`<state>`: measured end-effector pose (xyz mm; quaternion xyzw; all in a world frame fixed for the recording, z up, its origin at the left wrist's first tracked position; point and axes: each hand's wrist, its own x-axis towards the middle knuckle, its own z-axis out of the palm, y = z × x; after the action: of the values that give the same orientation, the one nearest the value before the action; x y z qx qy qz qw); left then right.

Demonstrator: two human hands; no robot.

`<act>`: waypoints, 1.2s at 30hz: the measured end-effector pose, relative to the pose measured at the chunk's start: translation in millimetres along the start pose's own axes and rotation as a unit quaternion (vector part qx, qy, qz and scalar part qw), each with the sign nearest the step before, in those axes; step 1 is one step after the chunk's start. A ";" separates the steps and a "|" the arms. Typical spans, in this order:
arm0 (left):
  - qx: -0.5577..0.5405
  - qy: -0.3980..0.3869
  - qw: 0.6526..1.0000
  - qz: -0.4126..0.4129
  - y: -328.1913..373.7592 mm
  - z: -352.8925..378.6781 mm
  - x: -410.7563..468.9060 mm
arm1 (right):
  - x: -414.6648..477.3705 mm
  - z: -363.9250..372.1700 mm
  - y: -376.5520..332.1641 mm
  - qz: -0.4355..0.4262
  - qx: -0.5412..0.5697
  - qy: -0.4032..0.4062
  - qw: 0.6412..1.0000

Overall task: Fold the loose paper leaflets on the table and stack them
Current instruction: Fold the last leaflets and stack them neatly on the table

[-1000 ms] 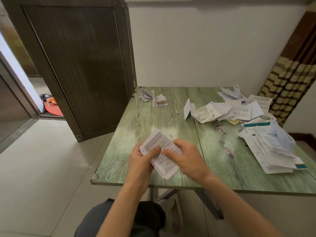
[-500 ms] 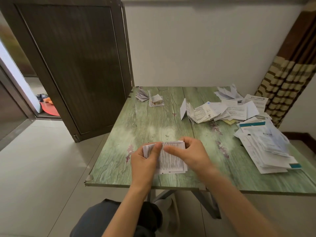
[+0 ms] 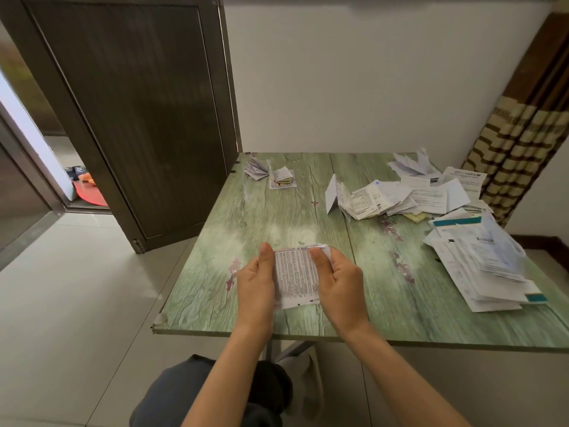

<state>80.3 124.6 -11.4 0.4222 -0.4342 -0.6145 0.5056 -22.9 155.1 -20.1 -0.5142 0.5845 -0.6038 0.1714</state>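
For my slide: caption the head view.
Left hand and right hand grip a printed leaflet at the green table.

A domestic room is indicated: a green wood-grain tabletop (image 3: 277, 217) against a white wall, a tiled floor (image 3: 77, 288), a dark door (image 3: 129, 118), and a patterned curtain (image 3: 517, 149).

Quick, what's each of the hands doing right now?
Left hand: holding the leaflet by its left edge.
Right hand: holding the same leaflet's right edge.

One head-worn wide-angle view looks forward and down, close over the table (image 3: 277, 217), facing the wall (image 3: 354, 72)
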 end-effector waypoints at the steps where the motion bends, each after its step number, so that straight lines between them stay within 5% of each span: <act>1: 0.006 -0.005 1.000 -0.012 1.1 1.0 1.2 | -0.9 -1.0 1.2 -0.001 -0.002 0.006 1.000; 8: -0.143 -0.159 0.976 -0.047 7.9 13.2 -6.8 | 12.0 2.6 0.9 0.085 0.031 0.181 0.979; 11: -0.114 -0.097 0.988 -0.037 0.6 30.4 -11.6 | 16.7 16.9 -6.6 0.082 0.047 0.207 0.974; 16: -0.197 0.025 0.977 -0.083 4.5 31.4 3.2 | 10.2 39.8 -12.7 0.128 0.089 0.182 0.971; 22: -0.261 0.065 0.956 -0.115 23.6 11.0 45.4 | 18.8 49.9 -8.2 0.106 0.051 0.049 0.992; 29: -0.220 0.073 0.964 -0.129 24.3 9.2 96.6 | 67.2 67.6 15.9 0.223 0.081 0.006 0.971; 36: -0.209 0.137 0.965 -0.084 28.1 -22.6 164.0 | 181.5 102.8 24.7 0.052 -0.188 0.037 0.980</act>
<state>87.4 -43.0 -3.6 0.4226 -0.1851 -0.6681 0.5837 -23.1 -52.4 12.6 -0.4838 0.7194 -0.4918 0.0813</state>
